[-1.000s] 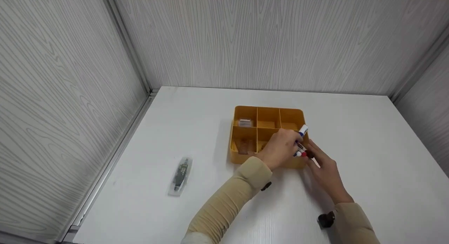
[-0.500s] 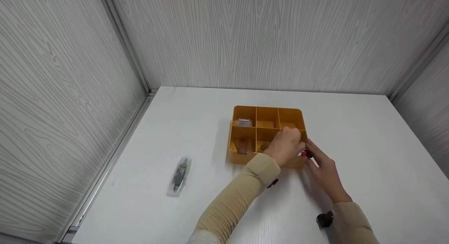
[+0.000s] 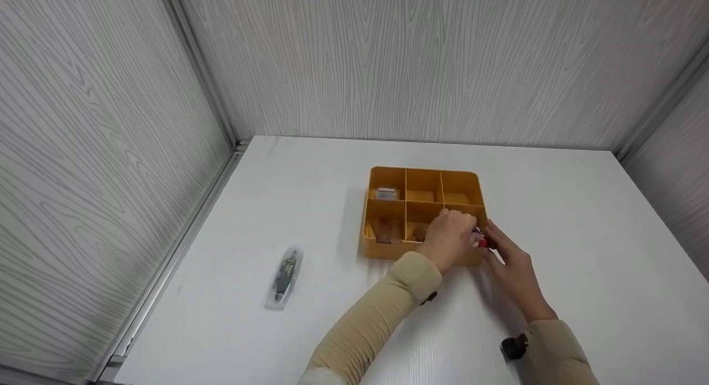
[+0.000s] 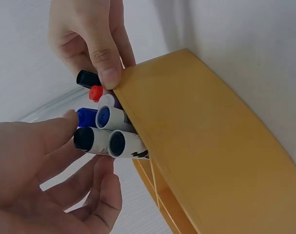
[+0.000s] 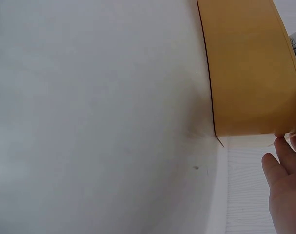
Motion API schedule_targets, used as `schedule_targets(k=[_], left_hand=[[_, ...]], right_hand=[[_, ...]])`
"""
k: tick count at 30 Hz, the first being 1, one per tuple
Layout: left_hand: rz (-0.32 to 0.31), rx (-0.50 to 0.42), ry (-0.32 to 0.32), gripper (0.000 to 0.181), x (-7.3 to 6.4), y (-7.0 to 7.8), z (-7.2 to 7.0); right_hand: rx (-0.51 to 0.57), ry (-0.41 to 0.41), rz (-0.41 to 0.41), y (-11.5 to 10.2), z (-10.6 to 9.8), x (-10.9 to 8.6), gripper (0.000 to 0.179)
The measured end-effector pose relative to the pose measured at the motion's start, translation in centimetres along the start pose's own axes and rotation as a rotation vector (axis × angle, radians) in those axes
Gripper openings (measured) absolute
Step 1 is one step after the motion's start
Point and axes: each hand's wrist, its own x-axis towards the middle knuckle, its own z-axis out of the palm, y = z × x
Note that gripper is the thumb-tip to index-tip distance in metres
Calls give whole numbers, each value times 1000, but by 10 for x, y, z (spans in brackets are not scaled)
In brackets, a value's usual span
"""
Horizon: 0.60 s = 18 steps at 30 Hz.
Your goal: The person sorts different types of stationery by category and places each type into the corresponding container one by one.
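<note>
A yellow divided storage box (image 3: 396, 251) stands on the white table. Whiteboard markers (image 4: 117, 144) with black, blue, red and white ends are bunched in its front right compartment, their ends jutting past the rim. My left hand (image 3: 450, 235) reaches over that compartment. In the left wrist view its thumb tip meets a blue cap (image 4: 87, 117) while its fingers curl round the bunch from the other side. My right hand (image 3: 515, 266) grips the box's front right corner, thumb on the front wall and fingers along the side. The markers' far ends are hidden inside the box.
A clear package (image 3: 285, 277) with a dark pen-shaped item lies on the table at left. Inside the box sit a small clear block (image 3: 386, 194) at back left, a brownish see-through piece (image 3: 386, 230) at front left, and a brown lump (image 3: 420, 232) at front middle.
My left hand has lowered a blue-and-white marker among the others, then shifted slightly toward the front of the box. My right hand keeps its grip on the corner.
</note>
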Motion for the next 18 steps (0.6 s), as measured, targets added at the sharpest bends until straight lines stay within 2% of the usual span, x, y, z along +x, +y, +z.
schedule_targets(k=[7, 18], left_hand=[[26, 6, 77, 21, -7, -9, -5], [-42, -101, 153, 19, -29, -47, -19]], right_hand=[[-4, -3, 15, 1, -1, 0, 55], [-8, -35, 64, 1, -2, 0, 54]])
